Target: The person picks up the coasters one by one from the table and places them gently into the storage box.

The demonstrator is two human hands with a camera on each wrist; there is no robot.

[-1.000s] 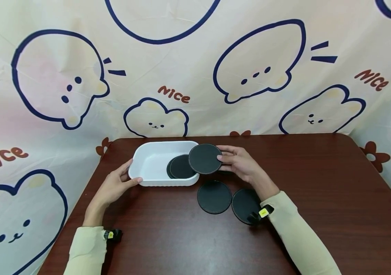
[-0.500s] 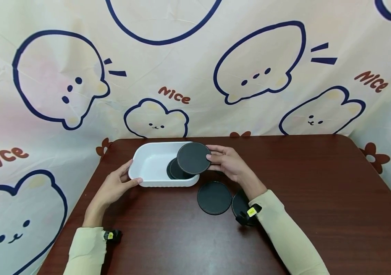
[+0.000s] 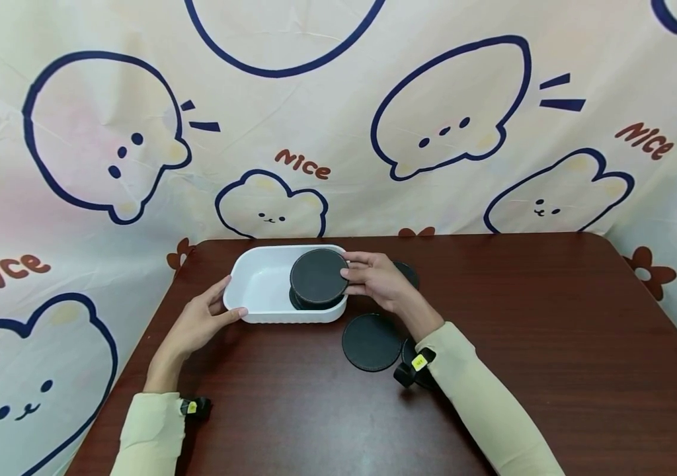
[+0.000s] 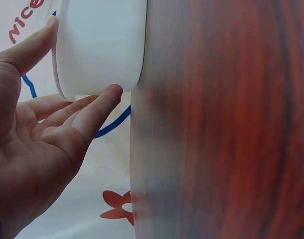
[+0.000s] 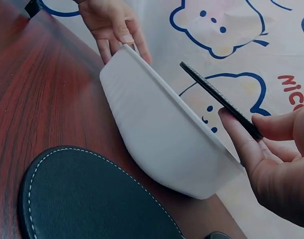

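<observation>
My right hand [image 3: 374,281] pinches a round black coaster [image 3: 317,276] by its right edge, thumb on top. The coaster is above the right end of a white tray [image 3: 258,281]. In the right wrist view the coaster [image 5: 217,97] appears edge-on, higher than the tray rim. Part of another black coaster [image 3: 297,301] shows inside the tray, mostly hidden beneath the held one. My left hand [image 3: 201,320] grips the tray's left end, thumb at the front rim and fingers round the side; the left wrist view shows this hand [image 4: 57,119] on the tray's corner.
Black stitched coasters lie on the brown table [image 3: 291,396]: one coaster [image 3: 372,342] in front of the tray, another coaster [image 3: 424,377] partly under the right wrist, and one coaster [image 3: 408,272] behind the right hand. A printed cloth [image 3: 344,119] hangs behind the table.
My right hand has moved left with the held coaster, from the tray's right rim to over the coasters inside. The left hand and tray have stayed put.
</observation>
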